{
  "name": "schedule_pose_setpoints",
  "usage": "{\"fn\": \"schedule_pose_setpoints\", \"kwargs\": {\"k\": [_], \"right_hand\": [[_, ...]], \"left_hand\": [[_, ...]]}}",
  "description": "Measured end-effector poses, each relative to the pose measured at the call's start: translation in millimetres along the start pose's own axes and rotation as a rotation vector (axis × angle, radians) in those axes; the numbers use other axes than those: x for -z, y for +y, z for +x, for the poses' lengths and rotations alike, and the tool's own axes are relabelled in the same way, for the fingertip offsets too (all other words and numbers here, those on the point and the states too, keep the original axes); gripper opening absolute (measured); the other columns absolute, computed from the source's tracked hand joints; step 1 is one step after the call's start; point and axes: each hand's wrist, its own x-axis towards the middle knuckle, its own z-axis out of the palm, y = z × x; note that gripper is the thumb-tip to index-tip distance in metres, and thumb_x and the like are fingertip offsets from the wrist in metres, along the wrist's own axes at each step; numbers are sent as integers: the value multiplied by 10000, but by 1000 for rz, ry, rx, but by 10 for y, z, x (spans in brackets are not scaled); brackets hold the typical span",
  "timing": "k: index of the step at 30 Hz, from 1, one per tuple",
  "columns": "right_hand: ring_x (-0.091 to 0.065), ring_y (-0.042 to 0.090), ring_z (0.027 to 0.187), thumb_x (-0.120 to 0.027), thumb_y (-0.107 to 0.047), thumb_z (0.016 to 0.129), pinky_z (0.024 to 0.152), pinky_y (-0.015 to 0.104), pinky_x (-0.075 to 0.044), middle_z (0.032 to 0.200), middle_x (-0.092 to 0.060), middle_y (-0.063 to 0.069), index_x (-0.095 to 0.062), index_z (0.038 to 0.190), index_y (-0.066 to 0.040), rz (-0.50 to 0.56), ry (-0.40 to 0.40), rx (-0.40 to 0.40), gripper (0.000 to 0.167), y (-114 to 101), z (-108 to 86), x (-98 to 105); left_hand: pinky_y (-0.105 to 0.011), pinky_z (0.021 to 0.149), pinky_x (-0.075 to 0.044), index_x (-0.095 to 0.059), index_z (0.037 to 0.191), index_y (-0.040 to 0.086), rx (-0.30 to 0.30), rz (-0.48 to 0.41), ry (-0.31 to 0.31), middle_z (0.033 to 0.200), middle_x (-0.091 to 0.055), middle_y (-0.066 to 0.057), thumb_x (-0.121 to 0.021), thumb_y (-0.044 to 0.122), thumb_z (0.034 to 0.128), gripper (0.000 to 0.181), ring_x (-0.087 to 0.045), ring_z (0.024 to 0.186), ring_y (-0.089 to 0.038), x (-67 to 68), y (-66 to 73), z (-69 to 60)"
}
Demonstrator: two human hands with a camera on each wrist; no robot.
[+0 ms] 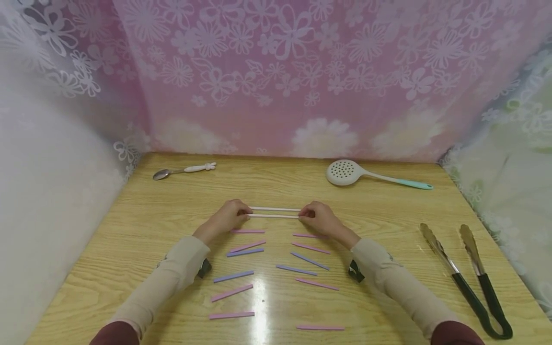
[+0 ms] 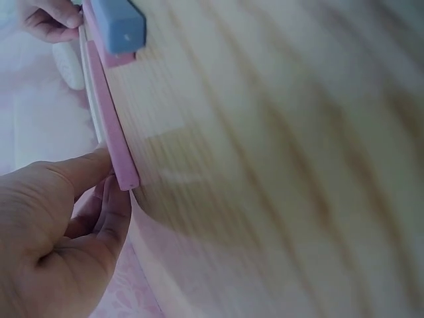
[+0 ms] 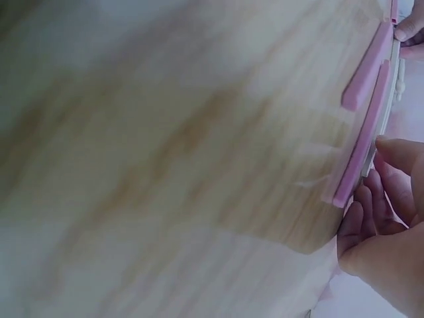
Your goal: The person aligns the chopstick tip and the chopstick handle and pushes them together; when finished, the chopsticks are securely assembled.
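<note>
Pinching opposite ends of two white sticks [image 1: 272, 216] mid-frame are a left hand [image 1: 229, 216] and right hand [image 1: 321, 219]; pink sticks [image 1: 232, 293] and purple sticks [image 1: 234, 276] lie scattered below, a spoon [image 1: 194, 168] upper left, skimmer [image 1: 355, 173] upper right, open tongs [image 1: 465, 289] lower right.

Wood-grain tbl [image 1: 267, 187]: white-handled spoon [image 1: 191, 169] far L; perf. skimmer [image 1: 351, 173] w/ mint handle end far R; dark-handled tongs [image 1: 488, 290] near R, arms spread; pink sticks [image 1: 316, 284] & blue sticks [image 1: 234, 276] mid to near, approx. 2 cols.
</note>
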Motion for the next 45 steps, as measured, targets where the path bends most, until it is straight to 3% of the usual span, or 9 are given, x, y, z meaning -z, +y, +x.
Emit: {"fn": "schedule_pose_setpoints", "kwargs": {"k": [13,22,32,45], "right_hand": [[-596,199,848,-693,-132,876,772,324,-491,930,-666,92,-707,945,-25,113,38,-69,129,-43,-206,90],[-559,135,795,-697,-153,870,724,272,-475,895,-669,48,-703,994,-28,121,-89,-95,176,15,-359,185],[-532,101,764,-718,-159,853,679,221,-459,852,-642,22,-700,981,-21,102,-139,-33,189,37,-427,178],[-447,77,674,-712,-125,854,593,209,-398,794,-587,3,-714,902,-52,69,-148,25,88,65,-435,143]], "left_hand": [[-357,818,-524,-688,1066,-23,-33,-64,92,946,-652,-86,-634,99,916,200,-594,875,-191,13,-34,-167],[-404,911,-499,-671,1138,25,32,-191,9,1106,-674,-92,-641,204,921,282,-616,1003,-218,67,-119,-374],[-319,825,-528,-691,1089,35,-69,-196,-5,1086,-685,-75,-675,178,896,241,-621,966,-172,43,-169,-434],[-254,804,-513,-701,1099,58,-81,-163,-74,1016,-645,-20,-666,161,900,227,-582,935,-150,-14,-181,-429]]}}
